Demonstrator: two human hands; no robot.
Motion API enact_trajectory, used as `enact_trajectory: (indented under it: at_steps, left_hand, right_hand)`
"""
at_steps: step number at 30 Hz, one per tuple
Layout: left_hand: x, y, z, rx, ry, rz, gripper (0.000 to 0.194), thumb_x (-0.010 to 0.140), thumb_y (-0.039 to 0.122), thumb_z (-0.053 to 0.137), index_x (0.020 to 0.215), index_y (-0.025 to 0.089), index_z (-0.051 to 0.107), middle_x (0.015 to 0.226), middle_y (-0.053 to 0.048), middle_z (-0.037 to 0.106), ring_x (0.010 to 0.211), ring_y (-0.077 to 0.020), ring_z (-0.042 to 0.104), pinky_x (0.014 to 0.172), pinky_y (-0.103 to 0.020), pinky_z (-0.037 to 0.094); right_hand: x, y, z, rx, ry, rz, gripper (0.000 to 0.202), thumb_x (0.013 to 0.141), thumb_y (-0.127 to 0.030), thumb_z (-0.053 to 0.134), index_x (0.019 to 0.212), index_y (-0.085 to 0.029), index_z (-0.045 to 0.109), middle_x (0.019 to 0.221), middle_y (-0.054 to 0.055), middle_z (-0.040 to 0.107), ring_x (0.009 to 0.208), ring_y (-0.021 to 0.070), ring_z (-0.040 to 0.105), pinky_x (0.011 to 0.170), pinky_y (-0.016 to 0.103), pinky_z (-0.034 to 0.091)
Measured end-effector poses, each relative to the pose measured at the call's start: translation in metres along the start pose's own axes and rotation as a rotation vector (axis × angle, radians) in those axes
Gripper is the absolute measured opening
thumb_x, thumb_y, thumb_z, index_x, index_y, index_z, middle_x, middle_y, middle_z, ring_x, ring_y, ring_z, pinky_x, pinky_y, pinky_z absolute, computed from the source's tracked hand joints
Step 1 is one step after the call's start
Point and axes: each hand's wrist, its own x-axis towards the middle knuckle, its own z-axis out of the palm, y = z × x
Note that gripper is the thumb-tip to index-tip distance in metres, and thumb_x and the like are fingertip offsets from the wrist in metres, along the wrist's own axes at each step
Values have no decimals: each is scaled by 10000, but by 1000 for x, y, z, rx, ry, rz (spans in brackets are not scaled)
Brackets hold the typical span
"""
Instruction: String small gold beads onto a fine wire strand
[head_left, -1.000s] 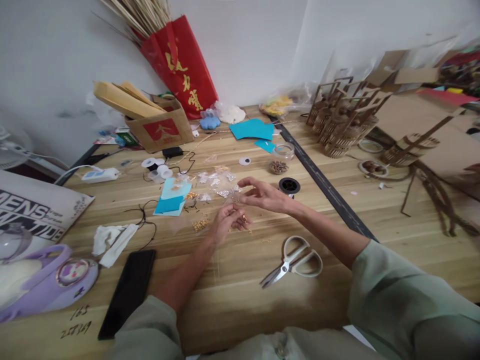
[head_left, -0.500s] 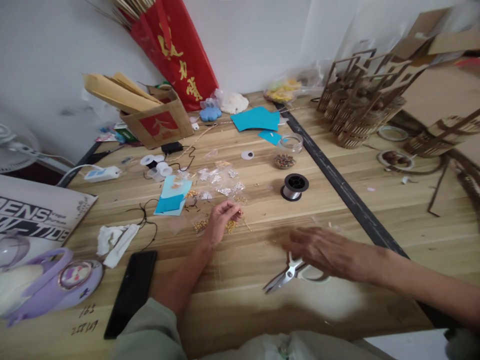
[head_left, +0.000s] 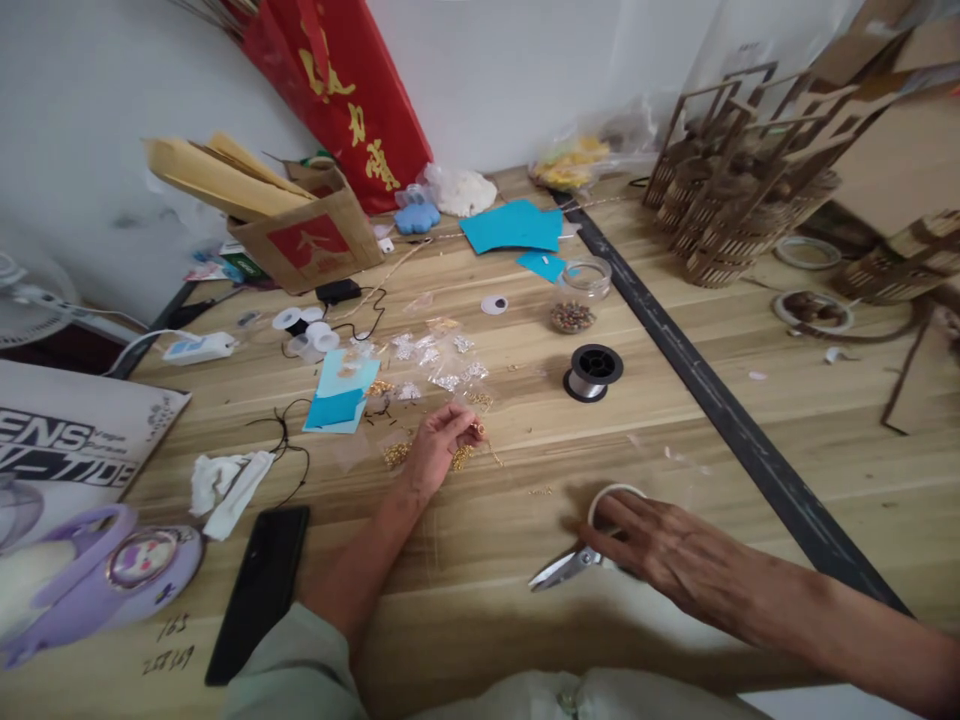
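My left hand [head_left: 442,445] is closed in a pinch above the small gold beads. A thin gold chain [head_left: 493,452] hangs from its fingertips, and the rest of what it pinches is too small to make out. Lower right, my right hand [head_left: 649,540] is closed around the white handles of a pair of scissors [head_left: 574,568], which lie on the table with the blades pointing left. One handle loop shows above the fingers; the other is mostly hidden. Gold beads [head_left: 396,456] lie on both sides of my left hand. A few tiny gold bits [head_left: 540,491] lie between the hands.
A black spool of clear line [head_left: 592,373] and a jar of beads [head_left: 574,315] stand beyond my hands. Small bags of silver pieces [head_left: 446,365] and blue paper [head_left: 337,405] lie farther left. A black phone [head_left: 259,595] rests near my left forearm. Wooden baskets [head_left: 720,220] stand back right.
My right hand has come down onto the scissors' handles and closed on them; before, it was blurred above them. My left hand has stayed in place with its pinch.
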Motion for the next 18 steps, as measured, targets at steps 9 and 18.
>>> enact_trajectory:
  at_steps: [9,18]
  left_hand:
    - [0,0,0,-73,-20,-28,247,618,285,770,641,125,583,641,7,628,570,-114,630,557,-226,489]
    - [-1,-8,1,-165,-37,-52,234,638,284,759,666,128,587,648,-4,636,590,-118,626,564,-226,476]
  right_hand:
    - [12,17,-19,263,-36,108,514,880,-116,403,1359,-303,390,1249,77,533,1117,194,560,909,320,513]
    - [29,13,-16,232,150,254,525,862,-295,519,1361,-258,359,1162,109,537,1033,218,566,893,385,513]
